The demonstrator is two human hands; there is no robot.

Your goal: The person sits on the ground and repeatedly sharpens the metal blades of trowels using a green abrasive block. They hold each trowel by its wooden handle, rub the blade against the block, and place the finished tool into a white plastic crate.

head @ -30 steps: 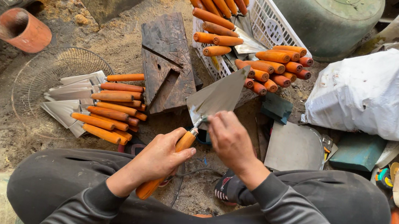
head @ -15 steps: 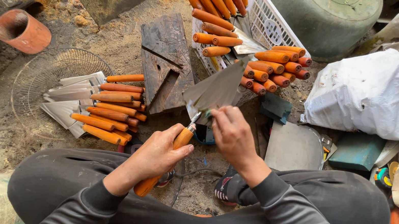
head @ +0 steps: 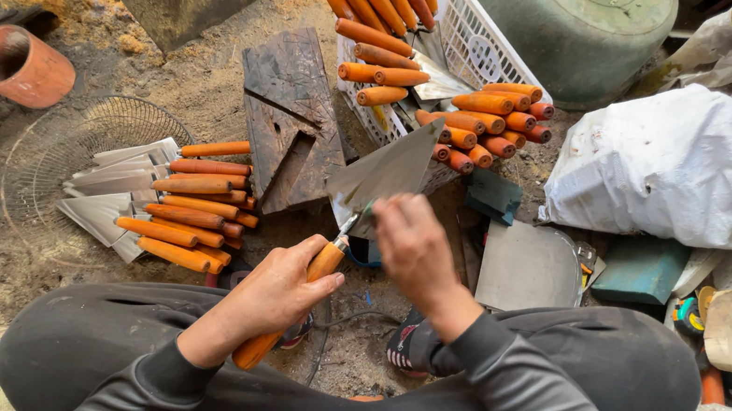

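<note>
My left hand point(head: 278, 290) grips the orange wooden handle point(head: 323, 263) of a trowel. Its grey triangular metal blade point(head: 386, 171) points up and away from me. My right hand point(head: 413, 245) is closed around the trowel's neck, just below the blade. Both hands are above my crossed legs in dark clothing. A pile of finished trowels point(head: 164, 202) with orange handles lies on a round wire grille to my left.
A white plastic crate point(head: 476, 46) holds many orange handles. A dark wooden block point(head: 288, 115) lies ahead on the sandy floor. A clay pipe point(head: 19, 66) sits far left, a white sack point(head: 687, 168) and a green vessel point(head: 569, 25) at right.
The trowel has shifted slightly in my hands, its blade tilted a little more to the right. My right hand has slid a little on the neck; the left keeps its grip.
</note>
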